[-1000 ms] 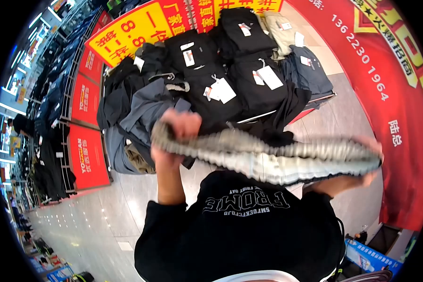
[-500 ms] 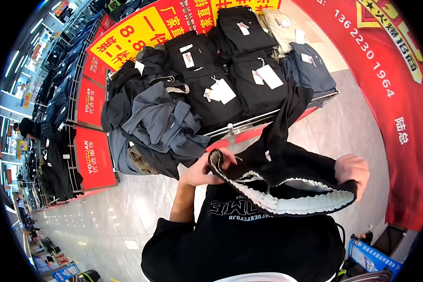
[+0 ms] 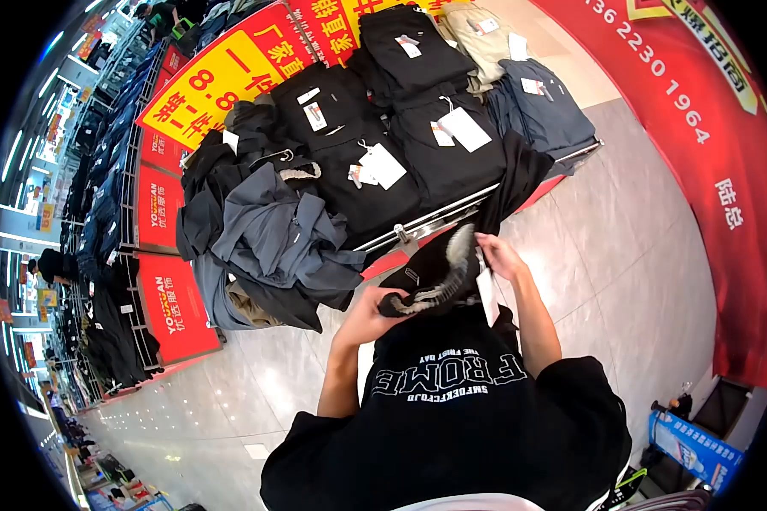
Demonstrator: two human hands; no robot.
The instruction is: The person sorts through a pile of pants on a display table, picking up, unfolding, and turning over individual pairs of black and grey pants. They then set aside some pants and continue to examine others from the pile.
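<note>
A pair of black trousers (image 3: 430, 255) hangs between my two hands, its waistband bunched with pale elastic lining showing. My left hand (image 3: 373, 317) is closed around one end of the waistband. At the other end, my right hand (image 3: 501, 257) pinches the waistband's edge; part of that grip is hidden. A white tag (image 3: 487, 294) dangles just below my right fingers. One black leg of the trousers (image 3: 520, 175) trails up over the front right of the display table. Behind my left hand, a crumpled heap of grey trousers (image 3: 273, 226) spills over the table's edge.
Folded black trousers (image 3: 362, 175) with white tags fill the table, beside a grey-blue folded pair (image 3: 541, 106) and a beige pair (image 3: 473, 43). A metal rail (image 3: 435, 220) runs along its front. Red-panelled racks (image 3: 175, 298) stand left; a red banner (image 3: 707, 170) stands right.
The trousers' waistband, spread wide before, is now gathered and narrower. My right hand has moved left and up, nearer my left hand. A white tag now shows below it.
</note>
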